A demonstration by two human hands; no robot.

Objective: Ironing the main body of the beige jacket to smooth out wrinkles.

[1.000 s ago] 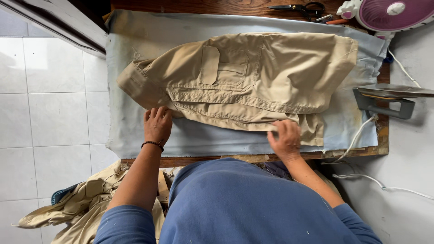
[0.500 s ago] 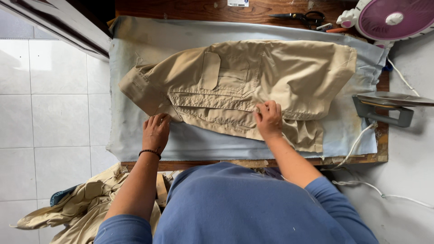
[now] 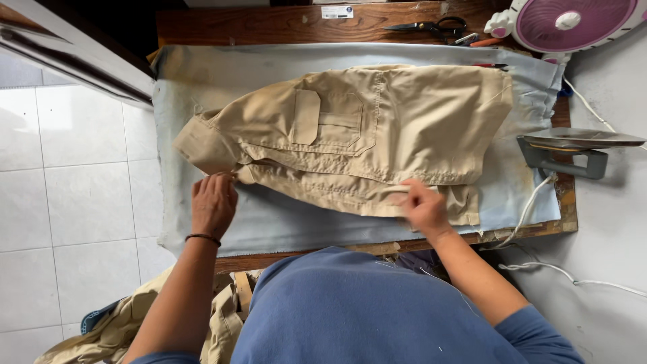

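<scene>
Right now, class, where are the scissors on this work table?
In the head view, the scissors lie on the bare wooden table at its far edge, right of centre, beyond the khaki trousers and just left of the pink fan.

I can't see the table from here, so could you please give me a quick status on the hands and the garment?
Left hand flat at khaki garment near edge, cuff end. Right hand pinching its lower hem. Iron parked right, clear of the garment.
</scene>
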